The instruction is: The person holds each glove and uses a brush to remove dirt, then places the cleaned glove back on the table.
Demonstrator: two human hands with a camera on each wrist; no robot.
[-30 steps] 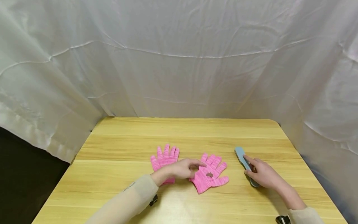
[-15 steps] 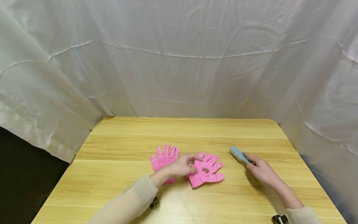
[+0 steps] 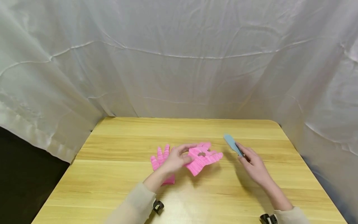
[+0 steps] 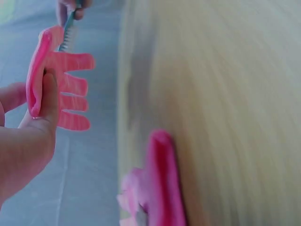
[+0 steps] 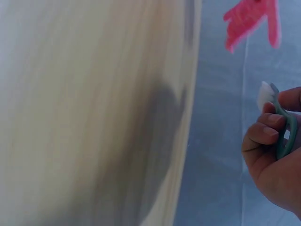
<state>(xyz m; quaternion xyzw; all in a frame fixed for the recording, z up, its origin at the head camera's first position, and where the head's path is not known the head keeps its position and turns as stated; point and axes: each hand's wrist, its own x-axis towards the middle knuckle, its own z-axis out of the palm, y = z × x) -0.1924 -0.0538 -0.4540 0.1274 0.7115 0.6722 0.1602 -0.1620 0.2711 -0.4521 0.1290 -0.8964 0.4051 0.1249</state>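
My left hand [image 3: 175, 159] pinches a pink knitted glove [image 3: 197, 165] near its cuff, thumb on one side and fingers on the other. A brownish oval patch [image 3: 201, 154] marks the glove's middle, and its fingers point right. In the head view it hangs above the table with a shadow beneath. A second pink glove [image 3: 160, 155] lies flat on the table, partly covered by my left hand and forearm. My right hand [image 3: 254, 165] grips a blue-handled brush [image 3: 231, 143] by its handle, raised off the table. White bristles [image 4: 68, 38] show in the left wrist view.
The wooden table [image 3: 126, 183] carries these things. Pale grey cloth [image 3: 179, 77] hangs along its back and sides. A black wrist device [image 3: 158, 206] is on my left wrist, another wrist device [image 3: 268, 219] on my right.
The gripped glove has risen off the table and shifted slightly left, folding a little. My right hand has lifted the brush up and to the left, closer to the glove.
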